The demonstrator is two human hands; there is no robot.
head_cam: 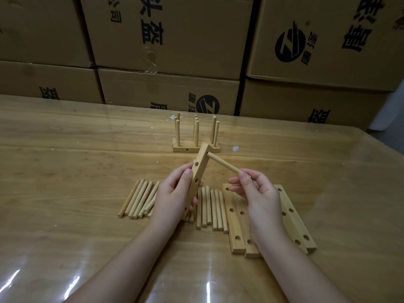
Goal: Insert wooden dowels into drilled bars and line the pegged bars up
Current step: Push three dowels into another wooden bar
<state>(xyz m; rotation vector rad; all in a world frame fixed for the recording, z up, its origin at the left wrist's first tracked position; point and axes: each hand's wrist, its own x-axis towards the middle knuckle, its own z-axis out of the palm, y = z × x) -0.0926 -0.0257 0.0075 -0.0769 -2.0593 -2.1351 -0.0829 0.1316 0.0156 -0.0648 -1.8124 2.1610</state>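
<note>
My left hand (175, 193) grips a drilled wooden bar (197, 173) and holds it tilted above the table, two empty holes facing me. My right hand (255, 191) pinches a dowel (223, 164) whose far tip sits at the bar's top hole. Loose dowels (140, 199) lie in a row on the table under my hands, with more dowels (213, 209) to the right of the bar. Several drilled bars (235, 219) lie flat beneath my right wrist. Further back, pegged bars (195, 147) stand together with their dowels upright.
The wooden table (65, 160) has a glossy clear cover. Stacked cardboard boxes (170, 40) form a wall right behind the table's far edge. The table's right edge (380, 149) runs diagonally at the far right.
</note>
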